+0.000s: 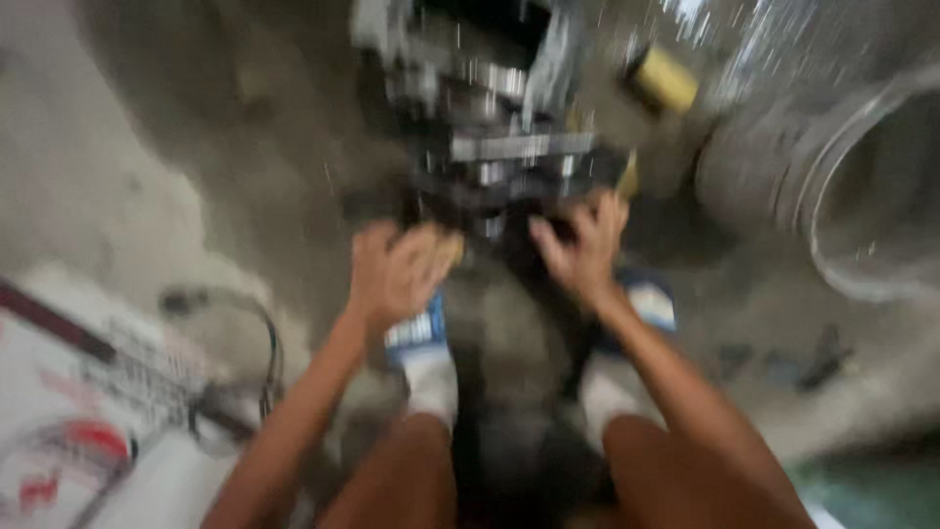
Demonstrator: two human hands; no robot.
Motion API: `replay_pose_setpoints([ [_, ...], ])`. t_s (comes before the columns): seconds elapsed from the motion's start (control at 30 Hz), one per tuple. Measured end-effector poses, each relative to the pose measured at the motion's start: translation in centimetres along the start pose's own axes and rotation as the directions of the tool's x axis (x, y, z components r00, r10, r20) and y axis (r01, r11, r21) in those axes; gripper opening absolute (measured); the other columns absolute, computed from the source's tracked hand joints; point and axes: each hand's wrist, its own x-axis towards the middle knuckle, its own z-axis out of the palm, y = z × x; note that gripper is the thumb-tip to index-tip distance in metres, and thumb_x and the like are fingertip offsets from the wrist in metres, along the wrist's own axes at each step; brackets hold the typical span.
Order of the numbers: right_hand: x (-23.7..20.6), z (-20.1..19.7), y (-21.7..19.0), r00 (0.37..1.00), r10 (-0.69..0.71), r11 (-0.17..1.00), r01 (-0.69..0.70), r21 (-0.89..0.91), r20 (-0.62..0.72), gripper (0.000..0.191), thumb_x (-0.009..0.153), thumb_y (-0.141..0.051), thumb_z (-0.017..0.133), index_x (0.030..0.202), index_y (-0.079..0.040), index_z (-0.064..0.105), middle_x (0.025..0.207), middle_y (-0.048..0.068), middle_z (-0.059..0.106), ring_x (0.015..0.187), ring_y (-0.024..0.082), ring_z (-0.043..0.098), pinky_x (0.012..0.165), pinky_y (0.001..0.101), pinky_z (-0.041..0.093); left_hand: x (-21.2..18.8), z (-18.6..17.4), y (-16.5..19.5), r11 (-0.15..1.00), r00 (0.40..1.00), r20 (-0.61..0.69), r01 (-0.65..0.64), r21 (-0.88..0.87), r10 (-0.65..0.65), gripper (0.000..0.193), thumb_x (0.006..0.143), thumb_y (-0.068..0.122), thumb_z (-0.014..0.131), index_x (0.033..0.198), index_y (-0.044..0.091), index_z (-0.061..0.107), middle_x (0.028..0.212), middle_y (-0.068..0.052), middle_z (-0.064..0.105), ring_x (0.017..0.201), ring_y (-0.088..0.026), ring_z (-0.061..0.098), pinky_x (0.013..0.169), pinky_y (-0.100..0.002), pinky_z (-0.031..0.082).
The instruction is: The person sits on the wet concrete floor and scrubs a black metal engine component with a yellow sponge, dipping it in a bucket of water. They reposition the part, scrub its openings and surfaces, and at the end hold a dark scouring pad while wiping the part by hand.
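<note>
Closest in are the person's bare knees (411,480), bent up at the bottom of the view, with both feet in white socks and blue-strapped sandals (423,338) planted on the grey concrete floor (117,176). From there both forearms run forward and upward to a dark metal machine assembly (490,157), something like an engine or motor block, which sits on the floor straight ahead between the feet and the top edge of the view; the whole scene is smeared by motion, so its parts do not read clearly. The left hand (397,269) is curled at the machine's lower left edge, knuckles toward the camera, and seems to close on something pale or yellowish, though I cannot tell what it grips or how tightly. The right hand (583,250) reaches to the lower right edge with fingers spread and bent over the dark metal, touching it; whether it truly clamps is not clear. A yellow cylindrical piece (666,78) lies just beyond the machine at upper right. Further right stands a large round metal drum or tub (783,167) on its side, its open rim facing the camera; its contents cannot be made out. At lower left lies a flat white sheet printed in red and black (69,431), with a loop of dark cable (264,343) across it.
</note>
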Motion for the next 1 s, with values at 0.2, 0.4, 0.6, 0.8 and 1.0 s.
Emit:
replay_pose_setpoints([
  [0.2, -0.5, 0.6, 0.6, 1.0, -0.023, 1.0, 0.023, -0.018, -0.018, 0.033, 0.084, -0.037, 0.086, 0.103, -0.013, 0.073, 0.106, 0.012, 0.054, 0.104, 0.033, 0.052, 0.089, 0.0467, 0.037, 0.3, 0.2, -2.0, 0.989, 0.989, 0.003, -0.145, -0.006, 0.145, 0.029, 0.094, 0.032, 0.071, 0.122, 0.032, 0.078, 0.125, 0.009, 0.071, 0.094, -0.022, 0.052, 0.087, -0.042, 0.041],
  [0.4, -0.3, 0.6, 0.7, 0.999, 0.0, 1.0, -0.001, -0.018, -0.041, 0.034, 0.082, -0.037, 0.088, 0.101, -0.014, 0.073, 0.106, 0.011, 0.055, 0.104, 0.032, 0.052, 0.09, 0.046, 0.037, -0.9, 1.2, -2.6, 0.993, 1.0, 0.024, -0.008, -0.115, 0.011, 0.029, 0.093, 0.027, 0.069, 0.121, 0.026, 0.078, 0.126, 0.011, 0.072, 0.098, -0.023, 0.049, 0.087, -0.041, 0.039],
  [0.6, 0.3, -0.1, 0.0, 0.999, -0.043, 0.999, 0.043, 0.008, 0.029, 0.035, 0.081, -0.036, 0.087, 0.104, -0.013, 0.073, 0.106, 0.011, 0.056, 0.103, 0.032, 0.053, 0.089, 0.0462, 0.038, -0.5, 1.4, -2.7, 0.994, 0.999, 0.046, 0.015, -0.104, -0.01, 0.022, 0.093, 0.03, 0.071, 0.113, 0.029, 0.08, 0.13, 0.015, 0.07, 0.102, -0.023, 0.05, 0.09, -0.041, 0.037],
  [0.8, 0.9, -5.6, -2.2, 0.953, -0.01, 0.954, -0.081, 0.288, 0.303, 0.049, 0.078, -0.032, 0.086, 0.118, -0.009, 0.071, 0.118, 0.01, 0.064, 0.113, 0.031, 0.061, 0.101, 0.0456, 0.047, -0.3, 2.4, 4.7, 0.966, 0.982, -0.088, -0.181, -0.183, 0.167, 0.023, 0.074, 0.021, 0.077, 0.096, 0.029, 0.079, 0.119, 0.0, 0.071, 0.098, -0.028, 0.053, 0.082, -0.045, 0.041],
  [1.0, -1.9, -14.8, -0.8, 0.787, 0.213, 0.752, -0.51, 0.417, 0.579, 0.037, 0.083, -0.024, 0.08, 0.112, -0.003, 0.073, 0.12, 0.011, 0.072, 0.111, 0.023, 0.07, 0.097, 0.038, 0.057, 4.0, 4.4, 13.0, 0.391, 0.997, 0.051, 0.066, -0.918, -0.05, 0.034, 0.095, 0.008, 0.069, 0.128, 0.015, 0.075, 0.12, -0.007, 0.068, 0.108, -0.021, 0.069, 0.094, -0.034, 0.058],
])
